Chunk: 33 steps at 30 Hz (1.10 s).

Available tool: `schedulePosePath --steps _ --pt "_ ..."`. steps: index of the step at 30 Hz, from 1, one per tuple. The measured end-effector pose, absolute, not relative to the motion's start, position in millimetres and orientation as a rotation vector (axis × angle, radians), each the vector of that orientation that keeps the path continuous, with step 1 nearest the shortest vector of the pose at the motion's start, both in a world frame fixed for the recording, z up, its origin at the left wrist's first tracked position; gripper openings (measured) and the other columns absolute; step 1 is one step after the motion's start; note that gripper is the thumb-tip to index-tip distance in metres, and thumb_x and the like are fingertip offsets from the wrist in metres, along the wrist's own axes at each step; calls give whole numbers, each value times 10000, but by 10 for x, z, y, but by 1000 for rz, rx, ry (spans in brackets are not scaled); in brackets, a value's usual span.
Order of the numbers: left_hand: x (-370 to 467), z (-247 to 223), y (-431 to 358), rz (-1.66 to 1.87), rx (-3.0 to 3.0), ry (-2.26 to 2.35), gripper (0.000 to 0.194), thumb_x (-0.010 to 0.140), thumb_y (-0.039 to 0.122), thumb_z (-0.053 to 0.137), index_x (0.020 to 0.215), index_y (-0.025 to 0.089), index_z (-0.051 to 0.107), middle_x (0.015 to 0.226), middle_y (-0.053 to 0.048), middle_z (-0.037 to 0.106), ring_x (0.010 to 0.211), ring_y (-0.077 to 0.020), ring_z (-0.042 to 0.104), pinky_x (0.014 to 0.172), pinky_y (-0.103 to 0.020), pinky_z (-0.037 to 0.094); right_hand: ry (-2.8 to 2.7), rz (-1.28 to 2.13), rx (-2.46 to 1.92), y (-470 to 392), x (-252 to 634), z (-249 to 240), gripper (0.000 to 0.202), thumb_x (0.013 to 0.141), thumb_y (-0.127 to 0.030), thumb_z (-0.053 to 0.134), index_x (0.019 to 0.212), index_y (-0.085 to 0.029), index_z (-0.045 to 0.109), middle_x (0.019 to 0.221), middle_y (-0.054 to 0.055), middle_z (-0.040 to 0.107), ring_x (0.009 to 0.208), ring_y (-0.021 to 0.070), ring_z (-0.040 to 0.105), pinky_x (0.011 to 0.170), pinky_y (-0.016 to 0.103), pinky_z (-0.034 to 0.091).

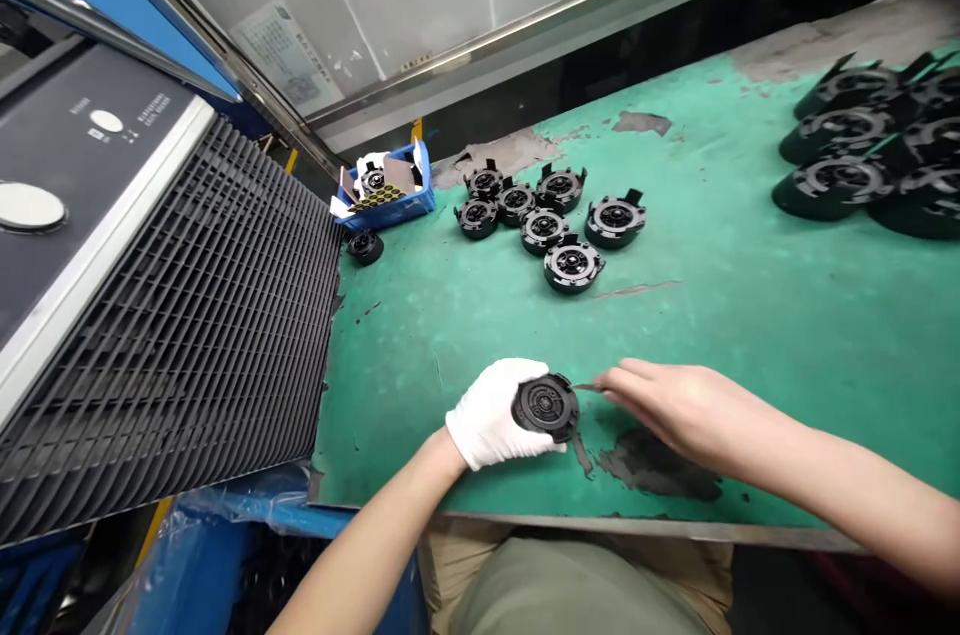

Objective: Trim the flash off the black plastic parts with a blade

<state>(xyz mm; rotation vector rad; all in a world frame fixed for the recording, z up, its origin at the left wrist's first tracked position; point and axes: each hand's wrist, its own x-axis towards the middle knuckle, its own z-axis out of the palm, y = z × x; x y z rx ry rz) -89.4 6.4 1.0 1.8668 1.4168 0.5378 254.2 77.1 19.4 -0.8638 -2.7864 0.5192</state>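
Note:
My left hand (496, 415), in a white glove, is wrapped round a round black plastic part (547, 405) above the green tabletop. The part's ribbed, ringed face is turned up, and small tabs stand out along its rim. My bare right hand (667, 405) is closed on a thin blade (589, 386), most of it hidden by the fingers. The blade's tip points left and lies at or very near the part's right edge; I cannot tell whether it touches.
Several similar black parts (574, 263) stand mid-table, and taller stacks (836, 180) stand at the right. A blue bin (397, 207) sits at the back left, with one part (365, 246) before it. A large grilled machine (187, 315) borders the left. Below is a plastic-lined blue crate (195, 555).

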Motion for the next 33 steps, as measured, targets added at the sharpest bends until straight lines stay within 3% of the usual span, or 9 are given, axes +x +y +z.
schedulePosePath --steps 2,5,8,12,15,21,33 --pt "-724 -61 -17 607 1814 1584 1085 656 630 1291 1547 229 819 1557 -222 875 1515 -526 862 1401 -743 698 -2671 421 -924 642 2635 165 344 1321 -264 494 1521 -295 773 1161 46 835 828 186 779 728 327 502" --pt "-526 -145 -74 676 1757 1731 1238 647 639 1292 1659 185 742 1642 -291 812 1605 -584 805 1439 -824 651 -2581 242 -978 401 2646 121 368 1334 -267 533 1637 -256 742 1095 45 801 840 203 755 726 344 497" --pt "-472 -129 -48 694 1759 1727 1270 634 660 1298 1684 213 741 1670 -259 824 1616 -561 815 1459 -798 656 -2580 106 -986 273 2504 97 334 1303 -212 597 1580 -210 782 1012 51 742 878 242 696 764 382 475" --pt "-486 -15 19 700 1791 1664 1031 699 651 1281 1556 281 844 1552 -150 910 1508 -479 885 1422 -716 716 -2630 -3 -949 286 2343 146 411 1193 -53 615 1539 -174 802 988 57 699 904 263 625 829 406 478" --pt "-467 32 41 714 1801 1639 893 747 656 1254 1473 287 885 1495 -124 933 1458 -448 907 1403 -679 734 -2675 -67 -947 308 2325 224 411 1136 -21 624 1469 -174 810 978 62 670 910 277 588 824 424 458" --pt "-442 -26 43 745 1777 1643 1029 699 648 1262 1554 248 854 1552 -168 926 1497 -473 897 1400 -703 729 -2760 -121 -981 402 2330 296 351 1091 -33 661 1364 -205 801 975 69 667 916 286 549 820 436 439" --pt "-430 -95 71 796 1747 1617 1047 692 618 1266 1574 243 845 1568 -174 929 1520 -477 896 1425 -707 712 -2807 -118 -988 433 2330 276 334 1043 -63 724 1321 -234 798 973 71 678 912 285 554 825 429 432"
